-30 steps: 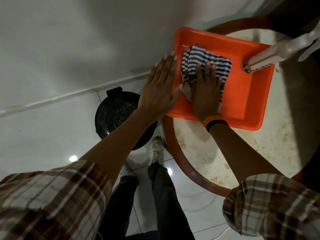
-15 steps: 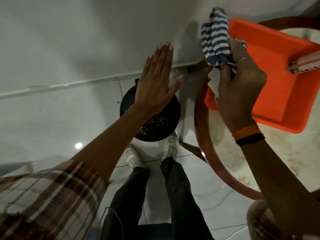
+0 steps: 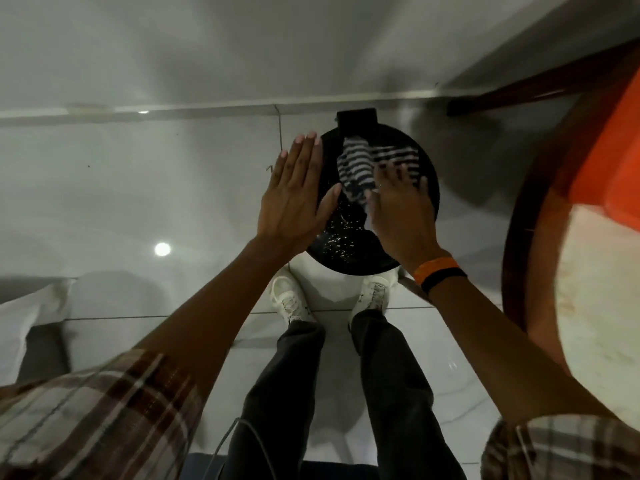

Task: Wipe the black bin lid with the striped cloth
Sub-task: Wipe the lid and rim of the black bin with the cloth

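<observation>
Head view: right hand (image 3: 401, 209), fingers straight, presses striped cloth (image 3: 356, 168) onto black bin lid (image 3: 346, 244). Left hand (image 3: 294, 192) flat, fingers together, over its rim.

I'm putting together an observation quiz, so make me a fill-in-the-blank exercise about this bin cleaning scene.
1. The striped cloth lies on a bin lid whose colour is ____.
2. The hand with two wristbands presses on the cloth; it is the person's ____ hand.
3. The left hand, flat with straight fingers, holds ____.
4. On the round table sits a tray coloured ____.

Missing words: black; right; nothing; orange.
</observation>
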